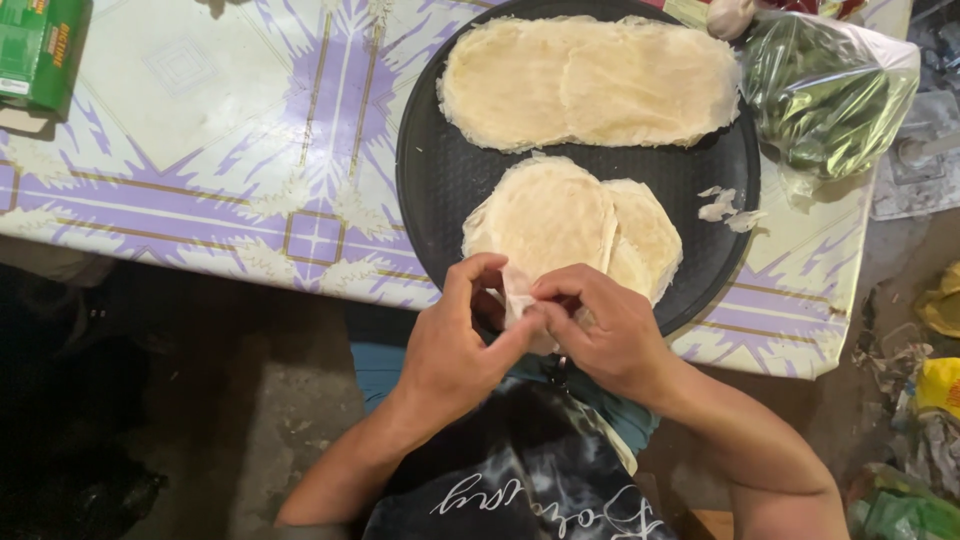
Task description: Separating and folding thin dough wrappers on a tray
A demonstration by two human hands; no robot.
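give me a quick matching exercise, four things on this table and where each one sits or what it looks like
Things:
1. round dark tray
2. green box
3. clear bag of green vegetables
4. thin pale wrapper piece

Descriptions:
A. top left corner of the table
B. pinched between the left hand and right hand
C. holds flat pale dough sheets
D. right of the tray, at the table's far right edge

Pairs: 1-C, 2-A, 3-D, 4-B

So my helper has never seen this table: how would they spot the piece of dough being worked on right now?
Find the round dark tray on the patterned tablecloth. At its near edge, below the two lower flat rounds, the left hand and right hand meet. The small pale dough piece pinched between them is crumpled and lifted, not flat like the rounds.
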